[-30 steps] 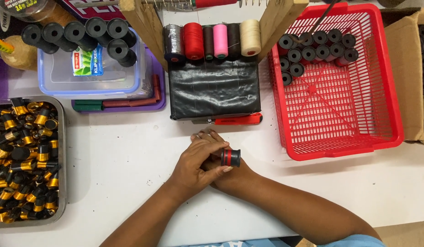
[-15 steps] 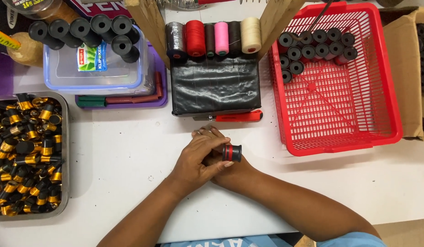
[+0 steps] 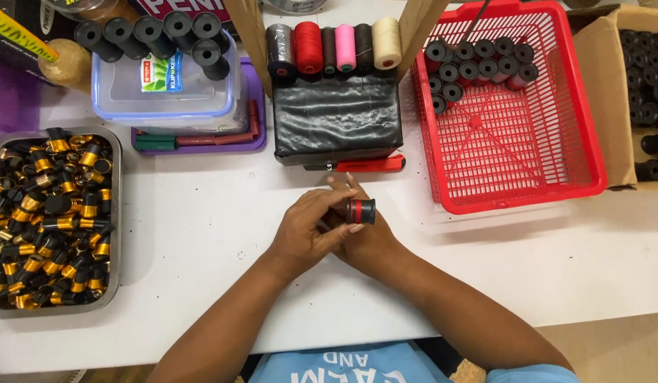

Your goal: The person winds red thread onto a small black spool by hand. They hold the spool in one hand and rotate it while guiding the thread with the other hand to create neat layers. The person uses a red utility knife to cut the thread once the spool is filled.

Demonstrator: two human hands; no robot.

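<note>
Head view: both hands, left [image 3: 304, 230] and right [image 3: 364, 241], pinching red-wound bobbin [image 3: 360, 211]; black bobbins [image 3: 478, 67] in red basket [image 3: 513, 184].

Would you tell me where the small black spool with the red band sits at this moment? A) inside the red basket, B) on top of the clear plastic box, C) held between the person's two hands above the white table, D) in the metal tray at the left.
C: the black spool with the red band is gripped between the left hand and the right hand, over the white table, short of the red basket.

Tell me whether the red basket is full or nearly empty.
Nearly empty: the red basket holds only a cluster of black spools at its far end; bare mesh elsewhere.
</note>
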